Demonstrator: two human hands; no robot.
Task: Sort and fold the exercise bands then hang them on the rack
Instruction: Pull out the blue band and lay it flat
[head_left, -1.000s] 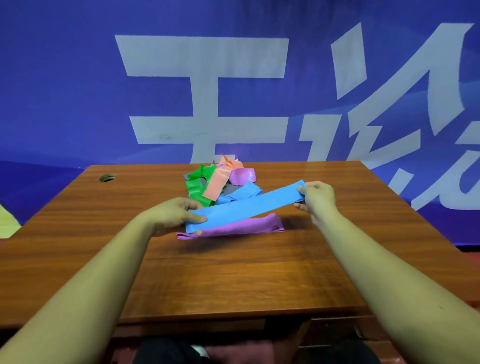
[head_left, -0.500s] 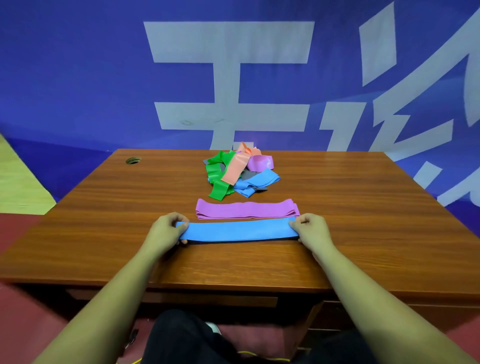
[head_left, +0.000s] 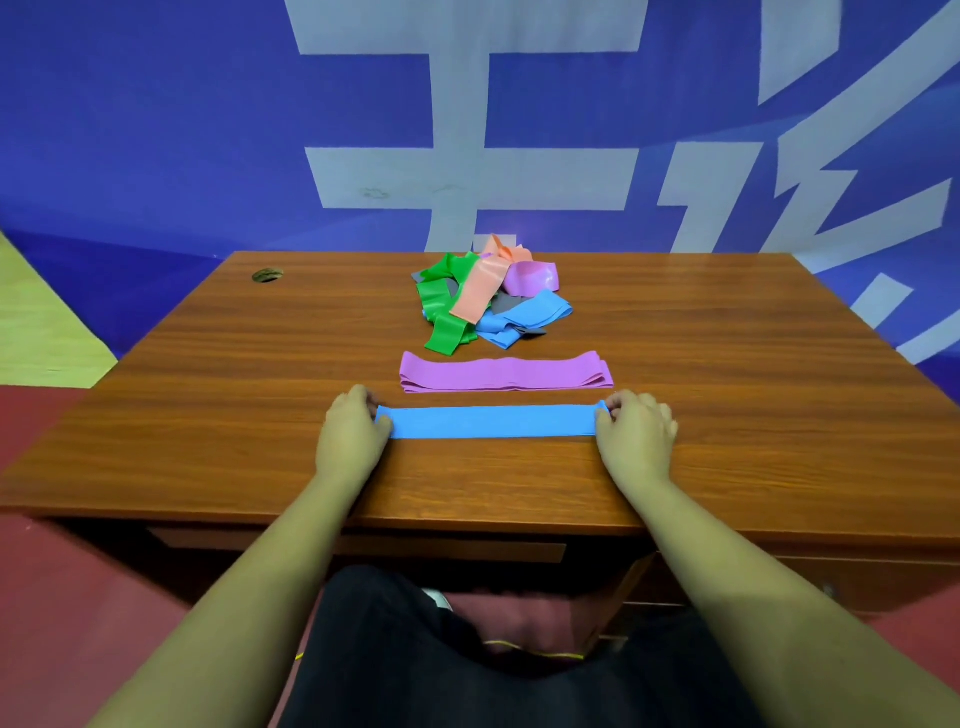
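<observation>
Blue band (head_left: 491, 422) flat near table (head_left: 208, 415) front edge, ends pinched by left hand (head_left: 349, 436), right hand (head_left: 635, 434). Folding step; next: bring ends together.

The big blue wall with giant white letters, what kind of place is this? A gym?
Maybe a gym or sports hall, though I can't be sure. A huge blue banner with white characters hangs behind a wooden desk, the floor is red, and exercise bands are piled on the desk.

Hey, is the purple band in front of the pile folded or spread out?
Folded: the purple band lies flat on the table, with several stacked layer edges showing at both ends.
</observation>
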